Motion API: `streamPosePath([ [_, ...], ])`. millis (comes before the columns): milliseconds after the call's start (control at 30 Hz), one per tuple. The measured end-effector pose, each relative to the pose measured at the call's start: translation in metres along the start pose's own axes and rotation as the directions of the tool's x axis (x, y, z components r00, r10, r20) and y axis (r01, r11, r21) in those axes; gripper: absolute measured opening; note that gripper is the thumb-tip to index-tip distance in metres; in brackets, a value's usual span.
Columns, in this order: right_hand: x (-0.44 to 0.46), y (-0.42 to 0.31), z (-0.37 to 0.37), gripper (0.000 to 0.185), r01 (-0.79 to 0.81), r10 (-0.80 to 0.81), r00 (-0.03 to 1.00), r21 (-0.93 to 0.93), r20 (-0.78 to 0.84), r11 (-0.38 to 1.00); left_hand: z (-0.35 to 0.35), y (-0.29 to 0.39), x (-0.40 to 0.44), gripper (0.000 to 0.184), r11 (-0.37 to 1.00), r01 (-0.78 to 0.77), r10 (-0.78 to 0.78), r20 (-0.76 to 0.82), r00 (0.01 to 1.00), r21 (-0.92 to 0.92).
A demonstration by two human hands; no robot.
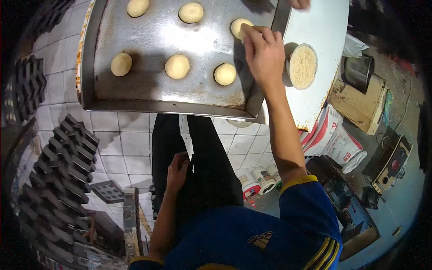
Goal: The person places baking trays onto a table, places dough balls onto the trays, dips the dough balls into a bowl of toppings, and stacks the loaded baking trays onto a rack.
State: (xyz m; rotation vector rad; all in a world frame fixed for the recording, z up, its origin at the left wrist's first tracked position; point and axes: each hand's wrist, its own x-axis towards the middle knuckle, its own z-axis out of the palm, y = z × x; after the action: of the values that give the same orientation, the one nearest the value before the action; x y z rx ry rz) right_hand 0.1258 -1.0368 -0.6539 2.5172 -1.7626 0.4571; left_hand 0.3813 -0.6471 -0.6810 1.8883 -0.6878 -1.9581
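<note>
My right hand (266, 55) is over the right side of a metal baking tray (148, 105), its fingers pinched together at the edge of a round dough ball (240, 28). Whatever the fingertips hold is too small to make out. Several more pale dough balls sit spaced apart on the tray, including one (225, 74) just left of my right wrist. Beside that hand stands a round bowl of light-brown crumbs (303, 67). My left hand (177, 168) hangs low in front of my dark trousers, fingers loosely bent and apart, with nothing visible in it.
Part of another hand (300, 3) shows blurred at the top edge, beyond the tray. The tray rests on a white table (330, 27) with rusty edges. White-and-red sacks (335, 139) and lidded buckets (263, 180) stand below right. Stacked dark metal pans (63, 166) fill the left.
</note>
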Motion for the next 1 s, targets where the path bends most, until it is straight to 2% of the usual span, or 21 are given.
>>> streamPosePath([
  [67,-0.011,-0.015,-0.009,0.035,-0.008,0.014,0.994,-0.058,0.105,0.998,0.0,-0.004,0.002,0.028,1.0,0.017,-0.017,0.017,1.0,-0.007],
  [100,-0.013,-0.014,-0.014,0.035,-0.009,0.015,0.994,-0.063,0.106,0.998,0.001,-0.007,0.003,0.028,1.0,-0.017,0.017,0.009,1.0,0.015],
  [167,-0.018,-0.007,-0.025,0.037,0.006,-0.012,0.997,0.082,0.072,0.997,0.002,-0.012,0.004,0.028,0.998,-0.053,0.053,0.007,0.999,0.038],
  [200,-0.018,-0.003,-0.042,0.037,-0.082,0.076,0.996,0.123,0.05,0.989,0.0,-0.004,0.003,0.028,0.997,-0.061,0.061,0.001,0.998,0.054],
  [233,-0.021,0.01,-0.049,0.034,-0.13,0.15,0.986,0.218,-0.078,0.967,0.0,-0.001,0.003,0.029,0.995,-0.068,0.069,-0.008,0.998,0.07],
  [267,-0.028,0.022,-0.063,0.03,-0.314,0.356,0.932,0.349,-0.063,0.883,-0.001,0.002,0.004,0.029,0.995,-0.069,0.07,-0.005,0.998,0.072],
  [300,-0.038,0.039,-0.072,0.023,-0.385,0.422,0.901,0.26,-0.105,0.886,-0.003,0.002,0.003,0.029,0.998,-0.046,0.045,0.014,0.999,0.052],
  [333,-0.046,0.049,-0.086,0.021,-0.457,0.467,0.882,0.13,-0.058,0.88,-0.005,0.002,0.004,0.029,0.999,-0.024,0.023,0.035,0.999,0.034],
  [367,-0.058,0.058,-0.093,0.021,-0.567,0.57,0.822,-0.117,-0.014,0.815,-0.005,0.001,0.004,0.029,0.999,-0.027,0.026,0.042,0.999,0.039],
  [433,-0.073,0.074,-0.093,0.023,-0.511,0.538,0.843,-0.29,0.015,0.809,-0.006,-0.001,0.004,0.029,0.988,-0.1,0.097,0.035,0.995,0.121],
  [467,-0.076,0.079,-0.092,0.023,-0.51,0.536,0.844,-0.287,0.014,0.811,-0.008,-0.001,0.006,0.029,0.987,-0.102,0.098,0.032,0.995,0.121],
  [533,-0.079,0.079,-0.092,0.023,-0.425,0.483,0.868,-0.33,0.117,0.843,-0.013,0.0,0.006,0.034,0.986,0.128,-0.14,0.112,0.984,0.108],
  [567,-0.084,0.085,-0.091,0.023,-0.425,0.485,0.866,-0.328,0.125,0.844,-0.013,-0.001,0.004,0.034,0.985,0.136,-0.148,0.11,0.983,0.109],
  [633,-0.08,0.089,-0.086,0.027,-0.44,0.502,0.857,-0.34,0.117,0.831,-0.011,-0.003,0.004,0.033,0.99,0.023,-0.033,0.064,0.997,0.141],
  [667,-0.079,0.09,-0.089,0.027,-0.458,0.543,0.825,-0.38,0.156,0.804,-0.011,-0.004,0.003,0.033,0.99,0.031,-0.039,0.055,0.998,0.141],
  [700,-0.087,0.103,-0.085,0.029,-0.45,0.542,0.828,-0.407,0.142,0.795,-0.009,0.0,0.003,0.032,0.996,0.015,-0.019,0.05,0.999,0.084],
  [733,-0.08,0.094,-0.089,0.029,-0.538,0.596,0.793,-0.315,0.124,0.782,-0.01,-0.001,0.001,0.031,1.0,-0.001,0.0,0.04,0.999,0.026],
  [800,-0.074,0.085,-0.1,0.031,-0.683,0.689,0.711,-0.098,0.14,0.724,-0.014,-0.01,0.002,0.031,0.998,-0.013,0.012,0.031,0.999,0.055],
  [933,-0.075,0.057,-0.112,0.03,-0.726,0.716,0.658,0.447,0.232,0.522,-0.014,-0.008,0.001,0.03,0.995,-0.018,0.016,0.027,1.0,0.095],
  [967,-0.073,0.035,-0.11,0.03,-0.706,0.692,0.663,0.545,0.285,0.452,-0.013,-0.008,0.0,0.03,0.996,-0.015,0.012,0.035,0.999,0.09],
  [1000,-0.071,0.014,-0.107,0.026,-0.726,0.658,0.672,0.477,0.339,0.495,-0.013,-0.01,0.001,0.03,0.996,-0.021,0.018,0.033,0.999,0.09],
])
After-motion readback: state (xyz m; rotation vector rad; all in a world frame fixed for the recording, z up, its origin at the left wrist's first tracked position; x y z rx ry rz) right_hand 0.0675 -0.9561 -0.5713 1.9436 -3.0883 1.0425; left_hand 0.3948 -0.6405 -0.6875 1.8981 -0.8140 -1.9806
